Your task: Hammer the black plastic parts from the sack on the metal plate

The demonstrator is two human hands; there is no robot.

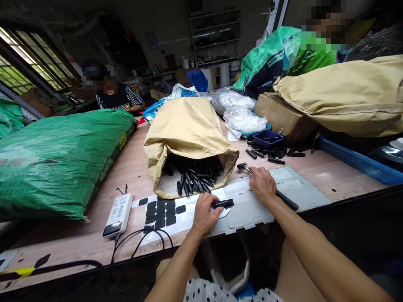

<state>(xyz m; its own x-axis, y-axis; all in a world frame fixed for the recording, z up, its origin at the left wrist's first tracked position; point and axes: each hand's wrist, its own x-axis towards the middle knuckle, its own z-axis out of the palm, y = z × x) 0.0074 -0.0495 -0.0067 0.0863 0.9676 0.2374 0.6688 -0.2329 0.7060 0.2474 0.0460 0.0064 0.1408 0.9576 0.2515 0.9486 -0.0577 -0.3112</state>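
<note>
Hammer (pixel 286 199) up at centre right, and we see the right hand (pixel 262 183) closed around its shaft, head pointing left, black handle slanting out below toward the grey board (pixel 296 184). Over to the left hand (pixel 204 212), just below the middle of the frame: fingers and thumb pinch a black piece (pixel 224 204), lying crosswise by white paper at the board's left end (whether it touches down, we cannot tell).

Right behind, at centre, we have a tan sack (pixel 185 121), mouth facing us, black tubes (pixel 195 182) spilling toward its lip. Left of the left hand we spot a sheet of black squares (pixel 160 214), then a white power bank (pixel 118 216) with a cable at its near end. Upper right of centre, more black pieces (pixel 252 154) lie loose around a purple tray (pixel 269 138). A green sack (pixel 63 163) fills the left side, and beyond it we see a co-worker (pixel 116 94) in striped sleeves.
</note>
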